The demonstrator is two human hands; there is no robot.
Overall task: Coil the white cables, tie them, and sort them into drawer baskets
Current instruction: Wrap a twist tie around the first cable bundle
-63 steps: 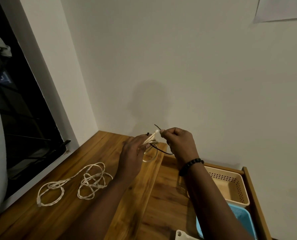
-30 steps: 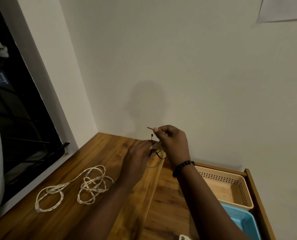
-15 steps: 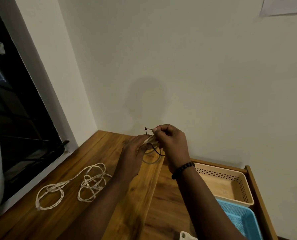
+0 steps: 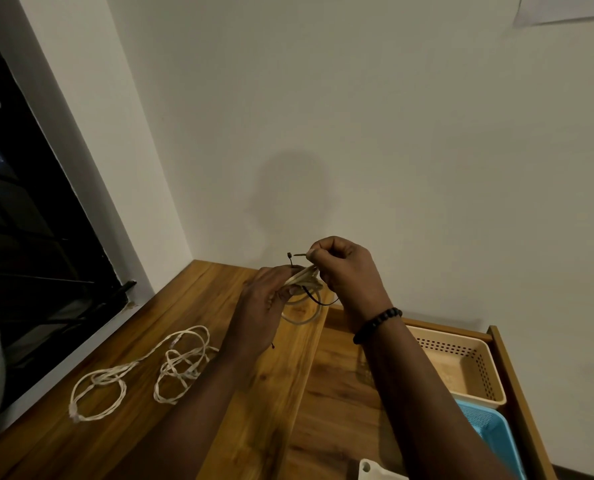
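Two hands hold it: left hand (image 4: 261, 303) grips pale coiled cable (image 4: 300, 289), right hand (image 4: 346, 268) pinches seemingly a black tie (image 4: 318, 300).

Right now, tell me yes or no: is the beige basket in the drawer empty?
Yes, the beige basket shows only its bare floor, while one coiled cable is in both hands and another loose cable lies on the desk.
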